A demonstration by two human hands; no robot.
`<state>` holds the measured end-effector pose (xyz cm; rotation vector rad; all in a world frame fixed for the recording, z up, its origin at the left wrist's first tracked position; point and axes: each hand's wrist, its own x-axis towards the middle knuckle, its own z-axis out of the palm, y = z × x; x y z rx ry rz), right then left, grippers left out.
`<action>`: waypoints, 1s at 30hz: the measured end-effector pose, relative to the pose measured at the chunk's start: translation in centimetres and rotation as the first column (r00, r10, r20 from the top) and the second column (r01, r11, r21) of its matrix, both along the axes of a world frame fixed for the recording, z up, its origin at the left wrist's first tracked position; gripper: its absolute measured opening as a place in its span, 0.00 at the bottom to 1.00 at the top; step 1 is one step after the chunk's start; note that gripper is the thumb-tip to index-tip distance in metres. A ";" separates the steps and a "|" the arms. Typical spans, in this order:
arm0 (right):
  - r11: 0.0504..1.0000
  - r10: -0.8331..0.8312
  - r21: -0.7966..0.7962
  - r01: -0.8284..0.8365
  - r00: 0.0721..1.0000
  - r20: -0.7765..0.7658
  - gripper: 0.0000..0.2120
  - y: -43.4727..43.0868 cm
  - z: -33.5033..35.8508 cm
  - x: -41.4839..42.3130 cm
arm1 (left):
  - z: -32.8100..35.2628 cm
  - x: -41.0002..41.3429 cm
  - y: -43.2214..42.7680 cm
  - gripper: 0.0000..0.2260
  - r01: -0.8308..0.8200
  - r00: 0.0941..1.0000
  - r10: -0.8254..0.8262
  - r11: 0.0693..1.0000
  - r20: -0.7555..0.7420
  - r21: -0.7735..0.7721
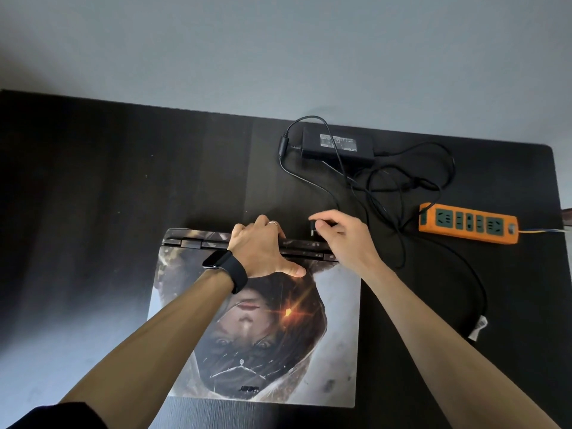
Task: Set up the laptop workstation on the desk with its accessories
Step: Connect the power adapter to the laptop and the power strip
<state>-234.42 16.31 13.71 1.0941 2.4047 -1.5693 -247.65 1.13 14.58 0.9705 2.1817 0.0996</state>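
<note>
Closed laptop [337,320] sits lower centre on the counter [108,181]. Left grip [263,249] is wrapped over its back hinge edge, thumb flat on the lid. Right grip [346,239] pinches a little black plug [313,226] just behind that edge. Power brick [337,147] is upper centre-right, orange power strip [467,227] on the right.

Single head view, steep downward look over desk [108,181], laptop [337,320] close below, wall [278,41] at top

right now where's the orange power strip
Head view: the orange power strip lies on the desk, far right, right of the right hand and charger cable.
</note>
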 end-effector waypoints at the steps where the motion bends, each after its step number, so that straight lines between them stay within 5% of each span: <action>1: 0.999 0.035 0.006 -0.035 0.999 -0.003 0.10 -0.2 0.3 0.2 | 0.3 0.1 0.0 0.36 -0.004 1.000 0.004 1.000 0.010 -0.004; 12: 0.998 -0.017 0.058 0.022 0.997 -0.077 0.08 -2.2 5.9 1.1 | 5.9 2.7 -2.1 0.35 -0.079 0.982 0.099 0.989 -0.163 0.126; 30: 0.970 0.058 0.241 -0.043 0.997 -0.055 0.07 -6.3 8.6 0.3 | 7.9 4.6 -4.6 0.36 -0.126 0.967 0.166 0.971 -0.192 0.205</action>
